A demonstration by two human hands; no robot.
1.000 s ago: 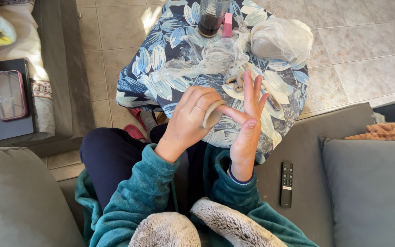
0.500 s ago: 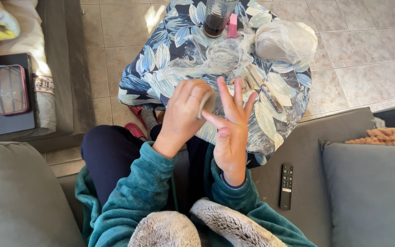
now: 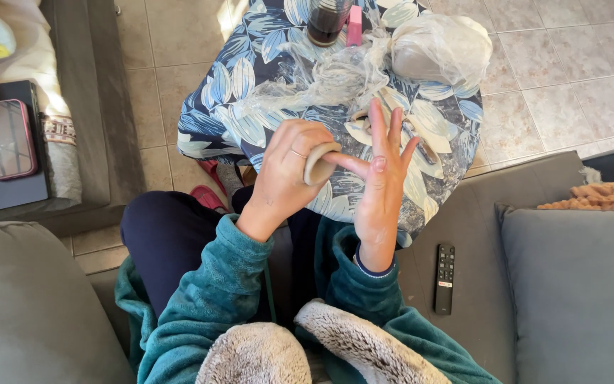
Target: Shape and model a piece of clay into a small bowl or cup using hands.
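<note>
Left hand (image 3: 286, 167) grip closed on flat clay disc (image 3: 316, 162); right hand (image 3: 380, 178) open, fingers spread, thumb touching disc at 9 o'clock, above floral surface (image 3: 222, 107)

plastic wrap (image 3: 335, 75) ahead, sofa seat (image 3: 477, 235) free

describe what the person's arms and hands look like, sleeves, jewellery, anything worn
Both arms are in plush teal fleece sleeves with pale fuzzy lining showing near the body. The left hand is bare and wears a thin ring on one finger. The right hand is bare with no ring visible; a dark blue inner cuff shows at that wrist.
</note>
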